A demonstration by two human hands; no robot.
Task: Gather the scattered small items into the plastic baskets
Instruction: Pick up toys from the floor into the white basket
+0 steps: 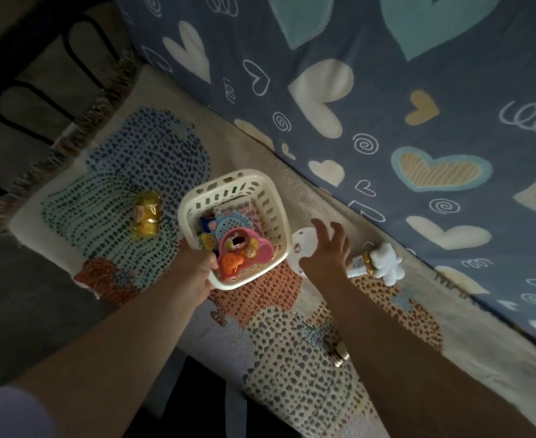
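Observation:
A cream plastic basket sits on the patterned rug, holding several small toys, among them a pink heart-shaped piece and an orange round one. My left hand grips the basket's near corner. My right hand hovers with fingers spread just over a white round item lying to the right of the basket. A white plush toy with a tube lies further right. A yellow wrapped item lies on the rug left of the basket.
A blue bedcover with heart patterns fills the upper right, its edge running along the rug. A small metal object lies on the rug near my right forearm. Dark chair legs stand at the upper left.

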